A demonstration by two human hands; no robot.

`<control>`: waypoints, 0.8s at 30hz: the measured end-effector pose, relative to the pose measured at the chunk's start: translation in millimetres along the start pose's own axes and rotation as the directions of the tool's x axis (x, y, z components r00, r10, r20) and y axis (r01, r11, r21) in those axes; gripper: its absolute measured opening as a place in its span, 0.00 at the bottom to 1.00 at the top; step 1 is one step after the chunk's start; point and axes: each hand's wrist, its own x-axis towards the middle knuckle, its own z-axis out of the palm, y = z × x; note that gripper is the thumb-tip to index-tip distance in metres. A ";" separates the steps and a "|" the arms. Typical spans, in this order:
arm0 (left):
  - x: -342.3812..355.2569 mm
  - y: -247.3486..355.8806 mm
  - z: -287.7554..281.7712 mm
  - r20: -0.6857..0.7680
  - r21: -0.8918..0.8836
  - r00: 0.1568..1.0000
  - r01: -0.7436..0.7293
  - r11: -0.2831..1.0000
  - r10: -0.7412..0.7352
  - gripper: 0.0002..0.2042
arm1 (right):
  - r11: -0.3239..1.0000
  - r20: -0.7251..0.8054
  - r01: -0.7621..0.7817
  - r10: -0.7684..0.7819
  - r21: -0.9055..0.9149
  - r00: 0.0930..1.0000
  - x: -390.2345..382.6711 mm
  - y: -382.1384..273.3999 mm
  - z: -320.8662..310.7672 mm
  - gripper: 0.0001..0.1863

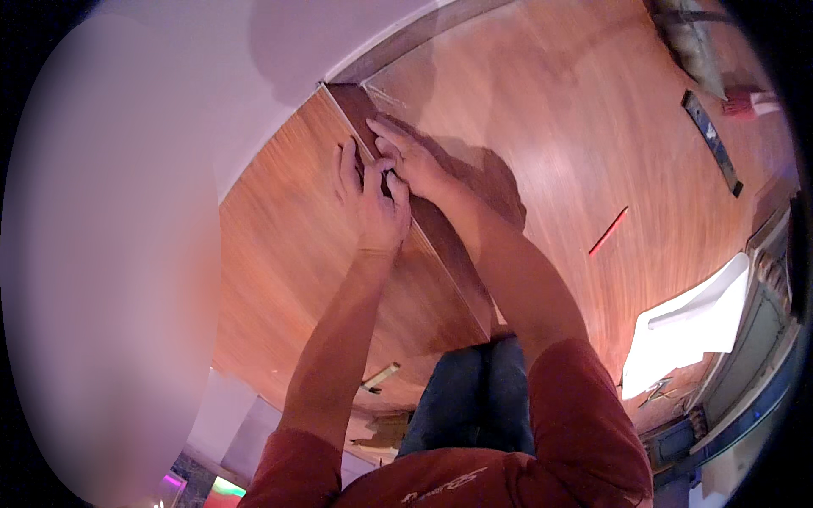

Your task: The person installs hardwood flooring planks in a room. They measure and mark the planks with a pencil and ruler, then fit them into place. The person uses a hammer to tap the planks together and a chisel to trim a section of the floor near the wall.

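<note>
Both my hands meet over the pale edge of a wood-grain panel [296,203], beside a darker brown strip [453,262]. My left hand [379,203] lies on the panel with its fingers spread, its fingertips pointing toward the far end. Close against it, my right hand [411,161] reaches across from the strip's side. One right finger stretches out along the strip, while the others curl together at the edge. Whatever small thing may be between those curled fingers is hidden.
On the wood-grain surface [542,110] to the right lie a red pencil [608,231], a dark metal bar [713,144] and white paper [690,317]. A hammer [381,378] is near the panel's front edge. A pale wall [203,93] borders the far left.
</note>
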 end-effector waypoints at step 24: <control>-1.8 -14.3 13.0 -0.038 0.013 0.993 -0.115 0.993 0.115 0.05 | 0.790 -0.231 -0.372 0.294 -0.488 0.928 -279.0 -29.5 28.0 0.34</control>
